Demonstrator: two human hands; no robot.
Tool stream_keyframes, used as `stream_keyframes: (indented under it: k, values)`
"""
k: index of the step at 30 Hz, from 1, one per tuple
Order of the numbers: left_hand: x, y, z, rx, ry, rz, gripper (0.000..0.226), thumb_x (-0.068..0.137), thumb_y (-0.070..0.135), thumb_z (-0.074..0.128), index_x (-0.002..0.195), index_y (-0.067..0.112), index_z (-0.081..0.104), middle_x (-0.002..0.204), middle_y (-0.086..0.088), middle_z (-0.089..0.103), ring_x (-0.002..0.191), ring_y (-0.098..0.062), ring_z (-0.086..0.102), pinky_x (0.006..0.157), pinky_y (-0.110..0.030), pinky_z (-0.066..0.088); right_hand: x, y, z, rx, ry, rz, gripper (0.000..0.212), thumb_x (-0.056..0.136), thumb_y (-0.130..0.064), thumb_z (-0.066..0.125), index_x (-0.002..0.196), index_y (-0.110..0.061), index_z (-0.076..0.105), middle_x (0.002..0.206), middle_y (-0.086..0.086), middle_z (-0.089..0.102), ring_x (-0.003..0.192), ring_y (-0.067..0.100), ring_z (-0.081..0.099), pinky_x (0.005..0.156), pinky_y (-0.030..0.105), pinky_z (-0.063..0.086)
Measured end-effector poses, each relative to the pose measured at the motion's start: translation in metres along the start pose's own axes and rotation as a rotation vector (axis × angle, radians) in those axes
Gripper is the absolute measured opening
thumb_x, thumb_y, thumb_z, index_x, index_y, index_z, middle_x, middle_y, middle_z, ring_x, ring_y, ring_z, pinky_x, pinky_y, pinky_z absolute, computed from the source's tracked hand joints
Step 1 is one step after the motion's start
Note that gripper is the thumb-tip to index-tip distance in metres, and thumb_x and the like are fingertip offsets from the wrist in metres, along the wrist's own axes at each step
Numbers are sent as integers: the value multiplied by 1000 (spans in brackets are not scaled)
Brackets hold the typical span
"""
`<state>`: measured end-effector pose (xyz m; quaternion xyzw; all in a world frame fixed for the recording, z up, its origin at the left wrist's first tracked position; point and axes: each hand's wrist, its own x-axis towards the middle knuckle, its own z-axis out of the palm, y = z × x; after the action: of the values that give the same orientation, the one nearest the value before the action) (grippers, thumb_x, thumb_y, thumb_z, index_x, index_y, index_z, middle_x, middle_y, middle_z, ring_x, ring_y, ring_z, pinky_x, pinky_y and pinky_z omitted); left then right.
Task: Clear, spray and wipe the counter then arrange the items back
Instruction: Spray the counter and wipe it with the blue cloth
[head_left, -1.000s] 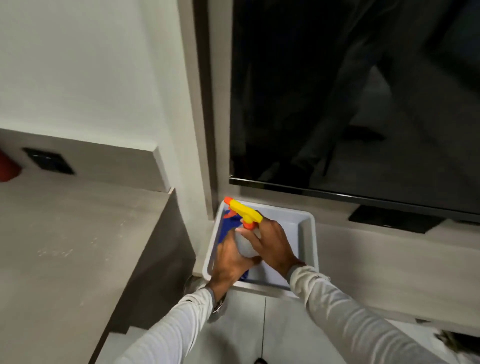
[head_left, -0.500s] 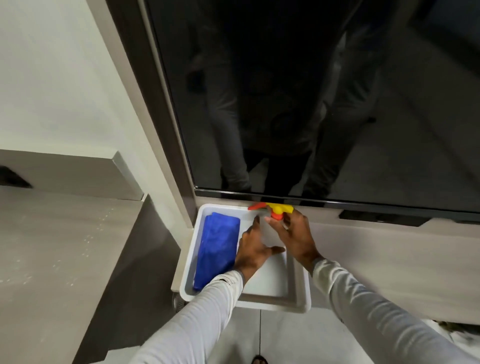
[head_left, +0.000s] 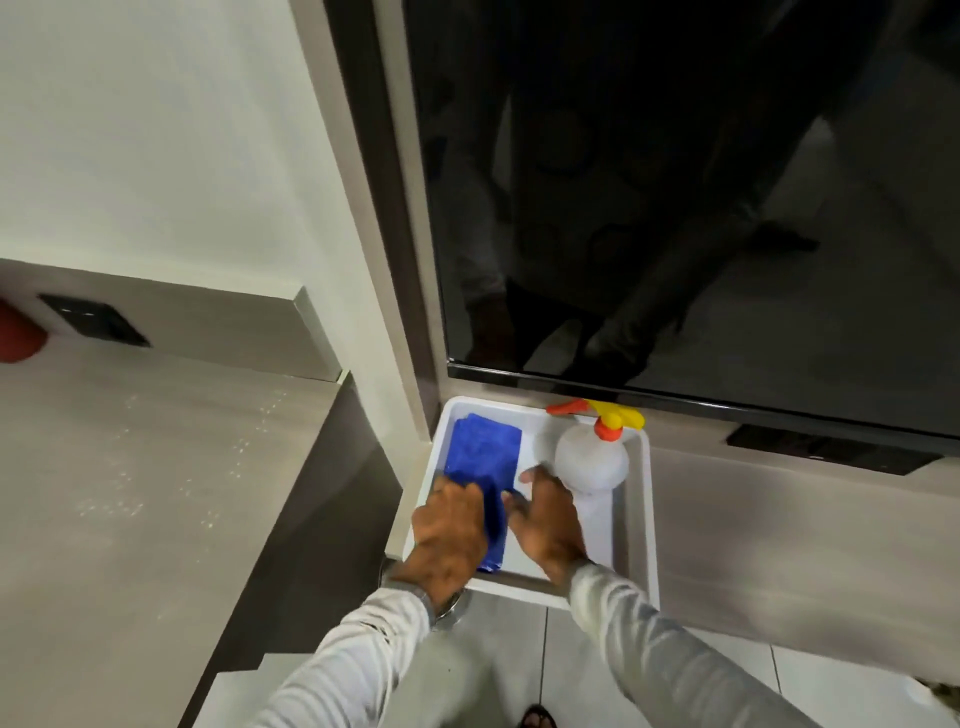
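A white tray (head_left: 643, 519) sits on a low bench under a television. A folded blue cloth (head_left: 485, 449) lies in the tray's left half. My left hand (head_left: 451, 532) rests on the cloth's near end, with its fingers curled into the bunched fabric. A translucent spray bottle (head_left: 589, 463) with a yellow and orange trigger head stands upright in the tray's far right corner. My right hand (head_left: 549, 522) hovers just in front of the bottle with fingers spread and nothing in it. The grey counter (head_left: 130, 467) lies to the left, higher than the tray.
A large dark television (head_left: 675, 208) hangs right above the tray's far edge. At the counter's back wall I see a black socket plate (head_left: 93, 319) and part of a red object (head_left: 15, 338). Pale tiled floor (head_left: 493, 654) shows below.
Both hands have let go of the spray bottle, which now stands in the tray. My left hand has moved left onto the blue cloth, and my right hand has drawn back.
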<state>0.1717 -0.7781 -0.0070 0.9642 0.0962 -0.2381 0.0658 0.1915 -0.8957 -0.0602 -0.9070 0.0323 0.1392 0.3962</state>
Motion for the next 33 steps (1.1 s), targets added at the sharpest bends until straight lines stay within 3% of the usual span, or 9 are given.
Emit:
stream_keyframes:
  k: [7, 10, 14, 16, 18, 23, 25, 29, 33]
  values:
    - [-5, 13, 26, -22, 21, -131, 52, 96, 17, 53, 140, -2, 30, 141, -24, 39, 124, -39, 49, 94, -47, 54, 60, -41, 28, 48, 61, 266, 58, 93, -35, 66, 135, 2, 49, 134, 21, 61, 124, 37, 60, 104, 38, 47]
    - [-1, 12, 34, -115, 81, -142, 58, 96, 18, 51, 144, 0, 24, 143, -26, 36, 129, -40, 43, 103, -46, 48, 65, -37, 28, 32, 22, 279, 46, 94, -31, 65, 124, 4, 58, 126, 21, 65, 118, 35, 63, 99, 36, 48]
    - [3, 9, 37, -417, 138, -140, 81, 95, 12, 54, 153, 2, -1, 145, -27, 33, 133, -42, 40, 110, -46, 40, 55, -35, 22, 226, 58, 149, 22, 91, -22, 68, 87, 0, 66, 89, 17, 68, 85, 31, 65, 86, 47, 56]
    - [0, 5, 34, -725, 182, -153, 74, 88, 8, 62, 148, 3, 18, 126, -22, 52, 117, -38, 55, 99, -45, 49, 45, -35, 11, 294, 85, 80, 22, 92, -27, 68, 94, -5, 69, 95, 14, 72, 91, 33, 67, 87, 45, 54]
    - [-4, -5, 26, -955, 222, -166, 50, 76, 6, 72, 116, 9, 42, 99, -10, 59, 94, -30, 62, 79, -38, 52, 39, -36, -1, 341, 113, 18, 16, 94, -29, 67, 101, -15, 69, 100, 8, 73, 98, 30, 67, 92, 40, 50]
    - [-14, -42, 4, -1116, 213, -105, 10, 72, 7, 73, 70, 10, 63, 64, 2, 59, 63, -14, 56, 49, -9, 41, 26, -64, -17, 643, 166, -46, 17, 93, -12, 67, 109, -7, 70, 106, 12, 74, 100, 29, 69, 97, 44, 52]
    - [-20, -60, -3, -1208, 250, -82, 9, 73, 7, 76, 75, 3, 68, 70, -3, 65, 64, -14, 60, 54, -16, 48, 18, -89, -13, 792, 89, -36, 12, 84, -8, 66, 94, -5, 71, 93, 9, 74, 89, 26, 70, 86, 43, 56]
    - [-36, -106, -11, -1471, 281, -78, 35, 67, 24, 90, 93, 21, 66, 94, 5, 73, 85, -11, 70, 72, -23, 57, -4, -144, 9, 973, -118, -57, 14, 78, 3, 56, 87, -1, 66, 78, 6, 71, 74, 20, 70, 62, 30, 58]
    - [-56, -172, -4, -1637, 379, -115, 53, 67, 12, 90, 104, 7, 53, 95, -7, 72, 78, -12, 70, 67, -20, 57, -25, -190, 37, 1130, -347, -49, 27, 85, 10, 48, 105, -2, 61, 96, 15, 63, 90, 29, 64, 79, 38, 57]
